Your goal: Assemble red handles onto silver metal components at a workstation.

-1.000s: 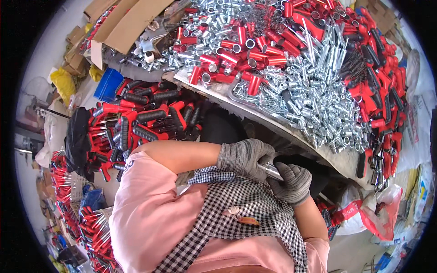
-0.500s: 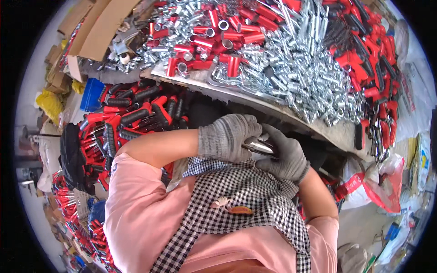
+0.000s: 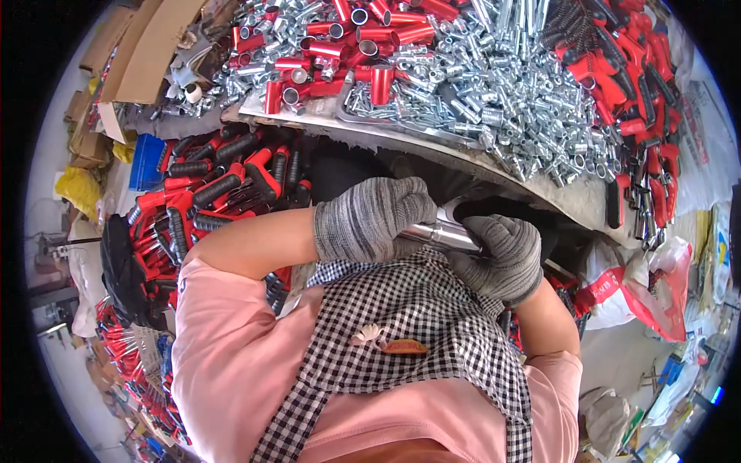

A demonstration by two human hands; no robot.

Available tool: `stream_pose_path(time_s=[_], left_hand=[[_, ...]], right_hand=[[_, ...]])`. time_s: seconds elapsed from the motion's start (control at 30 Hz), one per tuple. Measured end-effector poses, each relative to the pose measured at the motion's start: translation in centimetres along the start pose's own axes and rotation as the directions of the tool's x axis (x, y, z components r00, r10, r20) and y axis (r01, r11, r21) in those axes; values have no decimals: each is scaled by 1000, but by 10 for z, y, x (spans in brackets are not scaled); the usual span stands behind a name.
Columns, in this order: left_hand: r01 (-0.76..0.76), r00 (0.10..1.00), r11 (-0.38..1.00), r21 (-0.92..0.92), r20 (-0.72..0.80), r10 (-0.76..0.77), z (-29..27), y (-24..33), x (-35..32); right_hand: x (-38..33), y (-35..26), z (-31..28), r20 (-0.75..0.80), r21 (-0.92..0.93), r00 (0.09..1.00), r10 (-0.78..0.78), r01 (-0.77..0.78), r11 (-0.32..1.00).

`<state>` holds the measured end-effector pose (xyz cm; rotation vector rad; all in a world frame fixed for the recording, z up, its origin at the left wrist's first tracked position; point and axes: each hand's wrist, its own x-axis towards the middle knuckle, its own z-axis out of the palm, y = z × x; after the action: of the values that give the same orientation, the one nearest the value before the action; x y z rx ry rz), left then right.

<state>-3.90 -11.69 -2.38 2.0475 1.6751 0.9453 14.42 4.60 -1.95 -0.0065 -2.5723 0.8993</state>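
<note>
My left hand (image 3: 372,221) and my right hand (image 3: 502,256), both in grey knit gloves, meet in front of my chest just below the table edge. Between them they grip a short shiny metal tube (image 3: 446,234): the left hand wraps one end, the right hand closes over the other. Only the middle of the tube shows. Below the hands are my checked apron (image 3: 417,324) and pink shirt (image 3: 231,363).
The metal table (image 3: 540,185) above carries heaps of silver fittings (image 3: 509,100), red tubes (image 3: 370,38) and red-black handles (image 3: 641,69). A pile of red and black handled tools (image 3: 224,185) lies lower left. Cardboard boxes (image 3: 147,54) stand top left, plastic bags (image 3: 641,293) at right.
Both hands stay closed on the metal tube. The view has tilted, so the table and the hands sit a little higher in the picture than before.
</note>
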Motion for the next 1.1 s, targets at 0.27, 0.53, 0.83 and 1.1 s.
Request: stream_pose_path(time_s=[0.27, 0.53, 0.83, 1.1], left_hand=[[-4, 993, 996, 84, 116, -6, -13, -8, -1], [48, 994, 987, 155, 85, -62, 1, -19, -25], [969, 239, 213, 126, -694, -679, -120, -124, -86], [937, 257, 349, -6, -665, -701, -118, -179, -111]], right_hand=[[1, 2, 5, 205, 165, 976, 68, -103, 981], [-4, 16, 27, 450, 87, 890, 72, -124, 989], [-16, 16, 44, 339, 451, 934, 114, -267, 851], [-23, 21, 56, 280, 395, 952, 126, -234, 888]])
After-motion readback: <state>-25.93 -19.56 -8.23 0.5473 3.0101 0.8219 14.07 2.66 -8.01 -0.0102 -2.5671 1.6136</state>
